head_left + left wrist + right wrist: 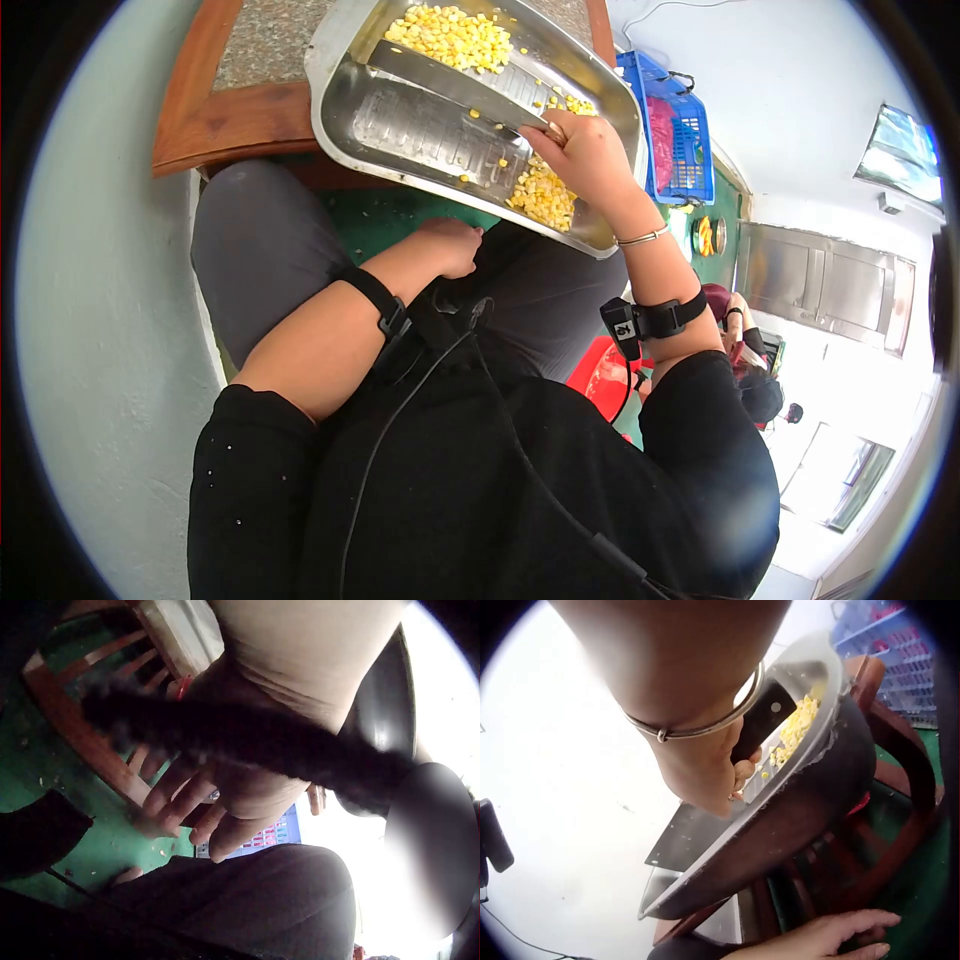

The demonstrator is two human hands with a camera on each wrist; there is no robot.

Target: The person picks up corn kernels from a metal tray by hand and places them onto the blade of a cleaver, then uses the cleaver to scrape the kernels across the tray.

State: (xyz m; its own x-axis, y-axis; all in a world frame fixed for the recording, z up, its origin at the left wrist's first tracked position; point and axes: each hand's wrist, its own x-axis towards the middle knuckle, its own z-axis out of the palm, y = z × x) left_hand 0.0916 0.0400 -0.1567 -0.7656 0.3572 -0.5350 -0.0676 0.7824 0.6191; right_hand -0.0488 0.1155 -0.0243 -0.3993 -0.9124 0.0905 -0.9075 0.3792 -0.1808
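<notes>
My right hand [585,150] grips the black handle of a wide-bladed kitchen knife [455,82]. In the head view its blade lies slantwise over the inside of a deep metal tray [410,125]. Yellow corn kernels [450,38] make a large pile at the far left of the tray. A smaller pile of kernels [542,195] lies in the near right corner, and a few are scattered between. My left hand [450,247] hangs over my lap below the tray, holding nothing. Its fingers [187,799] are loosely extended in the left wrist view.
Under the tray is a wooden-framed stand [235,125] with a speckled stone top. A blue plastic basket [690,150] with pink contents stands to the right. A red basin [600,375] sits on the green floor, and another person [745,345] is farther right.
</notes>
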